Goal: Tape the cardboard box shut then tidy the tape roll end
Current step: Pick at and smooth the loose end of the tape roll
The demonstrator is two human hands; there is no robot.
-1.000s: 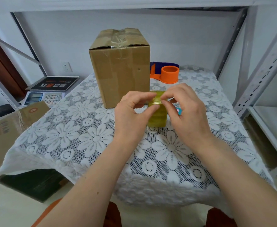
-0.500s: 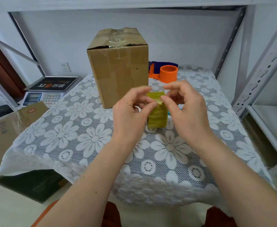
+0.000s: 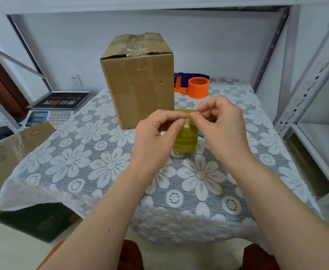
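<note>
A brown cardboard box (image 3: 138,80) stands upright at the back of the table, its top flaps closed under clear tape. In front of it a yellowish roll of clear tape (image 3: 185,137) stands on edge on the lace cloth. My left hand (image 3: 155,133) and my right hand (image 3: 222,125) meet over the top of the roll, thumb and forefinger of each pinching the tape end there. The hands hide the sides of the roll.
An orange tape dispenser (image 3: 197,87) lies behind the roll, right of the box. A scale with a keypad (image 3: 50,114) and a flat carton (image 3: 9,151) sit to the left. Metal shelf posts (image 3: 313,78) rise at right. The white lace cloth (image 3: 101,164) covers the table.
Both hands stay at the top of the roll; the fingertips have shifted slightly, the right hand's fingers lifting and the pinch moving to the roll's upper edge.
</note>
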